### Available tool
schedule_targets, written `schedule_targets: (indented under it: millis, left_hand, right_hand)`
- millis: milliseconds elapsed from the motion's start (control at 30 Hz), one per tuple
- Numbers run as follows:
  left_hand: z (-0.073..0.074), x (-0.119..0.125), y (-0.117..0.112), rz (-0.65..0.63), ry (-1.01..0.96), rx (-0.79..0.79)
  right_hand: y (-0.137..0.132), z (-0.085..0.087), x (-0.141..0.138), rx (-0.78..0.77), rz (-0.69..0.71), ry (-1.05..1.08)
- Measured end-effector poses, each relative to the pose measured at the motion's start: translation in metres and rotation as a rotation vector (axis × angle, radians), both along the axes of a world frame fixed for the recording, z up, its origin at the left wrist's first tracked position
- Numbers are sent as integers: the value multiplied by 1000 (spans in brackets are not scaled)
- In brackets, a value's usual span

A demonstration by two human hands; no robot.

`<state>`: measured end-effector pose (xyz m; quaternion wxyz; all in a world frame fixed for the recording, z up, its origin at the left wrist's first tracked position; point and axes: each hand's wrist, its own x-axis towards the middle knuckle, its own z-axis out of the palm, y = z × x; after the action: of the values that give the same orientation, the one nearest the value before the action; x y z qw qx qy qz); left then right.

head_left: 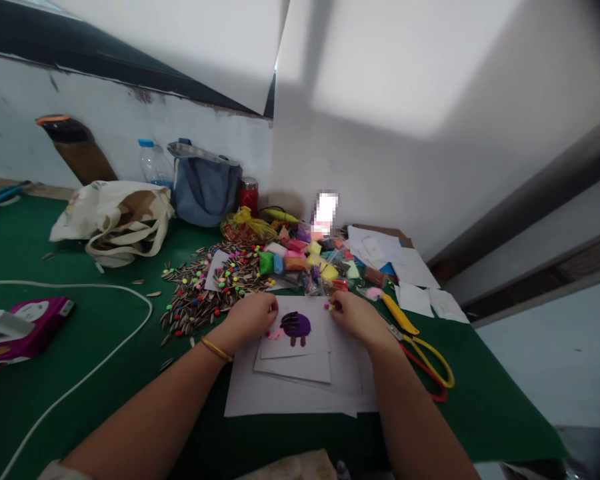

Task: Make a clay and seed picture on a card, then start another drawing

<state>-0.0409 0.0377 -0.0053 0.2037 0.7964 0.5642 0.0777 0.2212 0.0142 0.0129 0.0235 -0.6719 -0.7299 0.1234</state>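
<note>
White paper sheets [285, 400] are stacked in front of me. The top one bears a purple oval shape [305, 325] with dark sunflower seeds [291, 323] on it, a pink part at its left and two brown legs below. My left hand [250, 321], wearing a gold bangle, rests at the top sheet's left edge with fingertips pinched together; what is between them is hidden. At the sheet's upper right, my right hand [359, 316] has its fingers closed, with small pink and yellow-green pieces [329, 307] at the fingertips.
Sunflower seeds mixed with coloured balls [195, 300] are heaped left of the paper. Packets of coloured clay [295, 263] lie behind it. Yellow-and-red scissors [433, 363] and a yellow cutter [399, 313] are at the right. A white cable [125, 290], cloth bags [205, 187] and bottles [153, 163] stand leftward.
</note>
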Motion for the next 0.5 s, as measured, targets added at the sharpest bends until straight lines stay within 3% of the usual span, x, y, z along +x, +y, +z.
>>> schedule_targets:
  millis: [167,367,500]
  left_hand:
    - [15,-15,10,76,-5,31]
    - [31,-27,12,158,68,18]
    - [35,-27,8,130,120,-11]
  right_hand:
    - [3,-12,-14,18,30,-82]
    - [4,-15,-16,35,46,-105]
    - [1,-14,-16,54,36,-77]
